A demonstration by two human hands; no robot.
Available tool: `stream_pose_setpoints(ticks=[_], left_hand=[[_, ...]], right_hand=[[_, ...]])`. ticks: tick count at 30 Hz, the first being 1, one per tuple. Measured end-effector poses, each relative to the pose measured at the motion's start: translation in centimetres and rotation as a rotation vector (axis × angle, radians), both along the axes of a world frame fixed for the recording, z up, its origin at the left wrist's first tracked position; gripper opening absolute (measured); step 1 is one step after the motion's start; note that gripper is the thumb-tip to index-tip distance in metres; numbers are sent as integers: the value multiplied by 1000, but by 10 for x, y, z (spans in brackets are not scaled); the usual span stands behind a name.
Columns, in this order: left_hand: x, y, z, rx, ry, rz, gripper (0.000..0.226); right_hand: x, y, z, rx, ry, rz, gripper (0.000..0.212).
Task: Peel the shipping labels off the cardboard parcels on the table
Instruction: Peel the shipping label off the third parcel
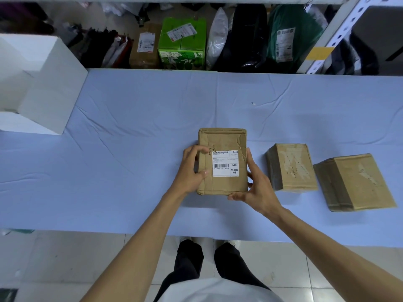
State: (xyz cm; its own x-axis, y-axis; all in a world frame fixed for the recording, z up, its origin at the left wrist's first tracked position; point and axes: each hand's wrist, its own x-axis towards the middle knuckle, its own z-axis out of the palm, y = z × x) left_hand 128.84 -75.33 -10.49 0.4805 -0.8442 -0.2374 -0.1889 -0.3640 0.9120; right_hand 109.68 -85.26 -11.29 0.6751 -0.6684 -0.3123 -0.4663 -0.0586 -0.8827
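A flat cardboard parcel (222,140) lies near the front middle of the blue-covered table (130,127). A white shipping label (225,163) with a barcode is stuck flat on its top. My left hand (192,171) grips the parcel's left side, thumb on top beside the label. My right hand (255,186) holds the right edge and the near right corner. To the right stand two more cardboard parcels, one close (291,167) and one further right (354,182); both show pale torn patches on top and no label.
A white box (43,83) stands at the table's left end. Behind the table's far edge, a shelf holds a green carton (182,43), a brown parcel (145,46) and several bags. A metal rack post (335,38) rises at the back right.
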Motion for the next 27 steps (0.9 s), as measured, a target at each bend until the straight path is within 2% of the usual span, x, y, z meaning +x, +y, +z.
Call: stream_pose_setpoints(ticks=[19,27], left_hand=[[-11,-6,1,9,-15,69,58],[-10,-8,5,53,0,25,55]], right_hand=[[0,1,3,-21,-8,1,137],[-1,2,3,-36,7,6,138]])
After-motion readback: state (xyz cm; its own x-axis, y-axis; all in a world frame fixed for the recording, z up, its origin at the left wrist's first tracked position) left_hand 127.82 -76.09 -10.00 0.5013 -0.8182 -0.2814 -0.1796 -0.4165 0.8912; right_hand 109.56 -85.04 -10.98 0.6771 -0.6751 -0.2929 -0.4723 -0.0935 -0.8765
